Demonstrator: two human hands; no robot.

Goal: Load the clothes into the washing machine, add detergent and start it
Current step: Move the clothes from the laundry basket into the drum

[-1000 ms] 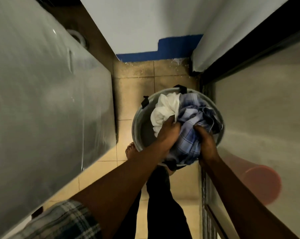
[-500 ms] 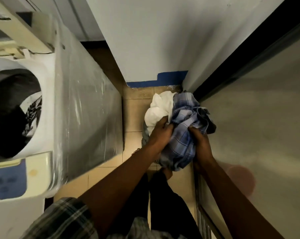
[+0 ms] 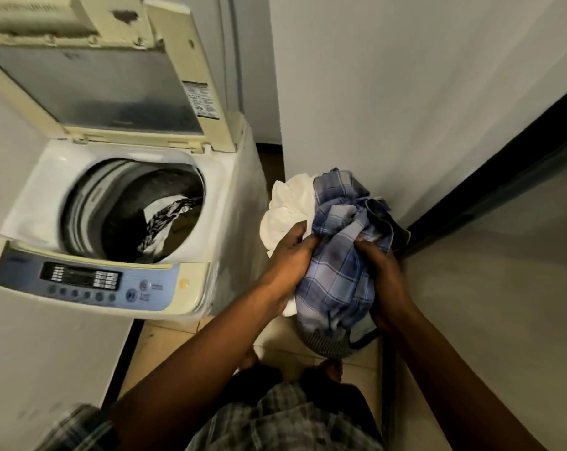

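A top-loading washing machine stands at the left with its lid raised. Black-and-white patterned cloth lies in the drum. To the right of the machine I hold a bundle of clothes: a blue checked garment and a white garment. My left hand grips the bundle on its left side. My right hand grips it on the right. The bundle hangs at about the height of the machine's top, above the grey laundry basket, which shows only partly beneath it.
The blue control panel with buttons faces me at the machine's front. A white wall stands close behind the bundle, and a dark-framed panel closes the right side. My feet stand on tan floor tiles in the narrow gap.
Both hands have lifted the bundle up out of the basket to machine-top height. The view has swung up and left, bringing the open drum and control panel into sight.
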